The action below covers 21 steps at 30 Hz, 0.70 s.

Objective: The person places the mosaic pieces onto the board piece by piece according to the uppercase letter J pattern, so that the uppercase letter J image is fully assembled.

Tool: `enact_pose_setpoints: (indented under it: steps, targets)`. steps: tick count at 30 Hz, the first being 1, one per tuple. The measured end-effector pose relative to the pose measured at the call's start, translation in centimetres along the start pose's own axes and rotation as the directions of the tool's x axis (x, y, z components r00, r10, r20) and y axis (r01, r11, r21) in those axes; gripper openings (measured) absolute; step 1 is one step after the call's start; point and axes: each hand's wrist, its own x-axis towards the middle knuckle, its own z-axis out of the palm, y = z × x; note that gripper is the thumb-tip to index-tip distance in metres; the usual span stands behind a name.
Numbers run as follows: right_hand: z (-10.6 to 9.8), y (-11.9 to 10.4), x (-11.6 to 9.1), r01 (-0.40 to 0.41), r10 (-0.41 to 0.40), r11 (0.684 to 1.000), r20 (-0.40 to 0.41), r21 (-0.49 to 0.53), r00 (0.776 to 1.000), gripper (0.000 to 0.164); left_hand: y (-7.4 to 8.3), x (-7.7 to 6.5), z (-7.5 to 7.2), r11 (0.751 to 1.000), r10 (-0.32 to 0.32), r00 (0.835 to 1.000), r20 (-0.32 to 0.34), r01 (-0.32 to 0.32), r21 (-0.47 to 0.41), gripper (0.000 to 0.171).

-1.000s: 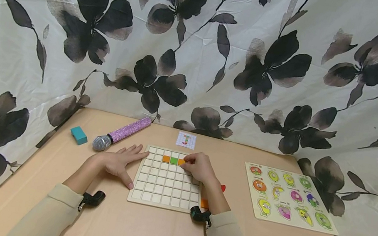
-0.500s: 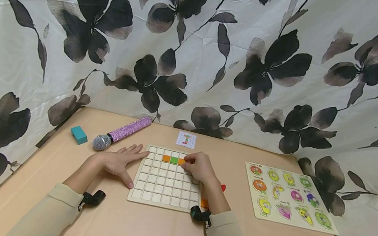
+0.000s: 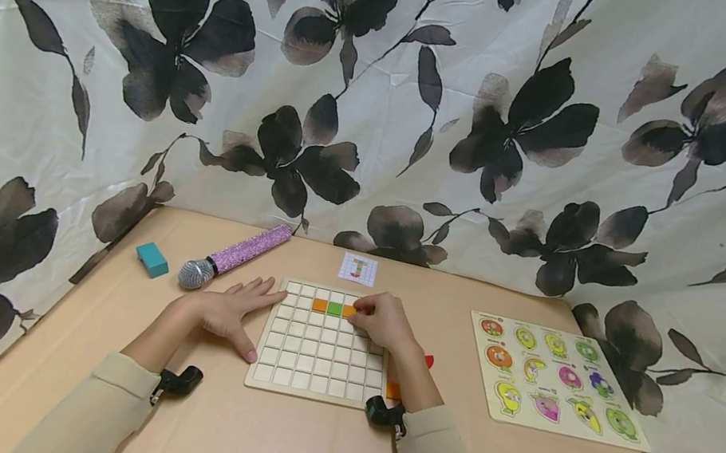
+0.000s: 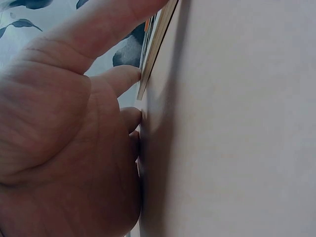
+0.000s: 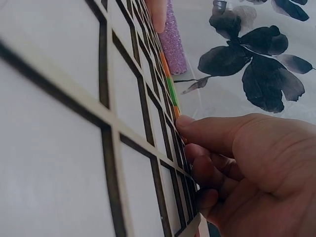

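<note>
A wooden grid board (image 3: 315, 395) with square recesses lies in the middle of the table. Near its top row, an orange tile (image 3: 320, 306), a green tile (image 3: 334, 308) and another orange tile (image 3: 348, 311) sit side by side. My right hand (image 3: 385, 324) has thumb and curled fingers at that right-hand orange tile, pinching it; the right wrist view shows the thumb tip (image 5: 185, 121) right at this tile (image 5: 177, 111). My left hand (image 3: 231, 310) spreads its fingers along the board's left edge, index finger and thumb touching it.
Behind the board lies a small grid card (image 3: 358, 269) with a coloured pattern. A glittery purple microphone (image 3: 249, 251) and a teal block (image 3: 151, 260) are at the left, a fruit-picture board (image 3: 554, 382) at the right. Orange pieces (image 3: 393, 391) and a red piece (image 3: 429, 360) lie by my right forearm.
</note>
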Motion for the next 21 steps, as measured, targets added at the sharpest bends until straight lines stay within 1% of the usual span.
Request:
enact_pose_setpoints:
  steps: [4,8,15,21]
  targets:
    - [-0.2,-0.2,0.0,-0.004,0.004,1.000,0.011,0.014,1.000,0.025,-0.1,0.0,0.1,1.000,0.012,1.000,0.001,-0.012,-0.004,0.130]
    - [-0.5,-0.7,-0.1,-0.004,0.004,1.000,0.005,0.025,1.000,0.026,-0.1,0.0,0.1,1.000,0.019,1.000,0.001,-0.019,-0.021,0.130]
    - [-1.0,-1.4,-0.1,0.036,-0.036,0.999,-0.004,0.008,0.999,0.028,0.0,0.0,0.1,1.000,-0.009,1.000,0.001,0.009,-0.018,0.129]
    - [-1.8,-2.4,-0.5,0.038,-0.038,0.999,-0.022,0.025,0.999,0.031,0.0,0.0,0.1,1.000,-0.011,1.000,-0.006,0.011,-0.016,0.129]
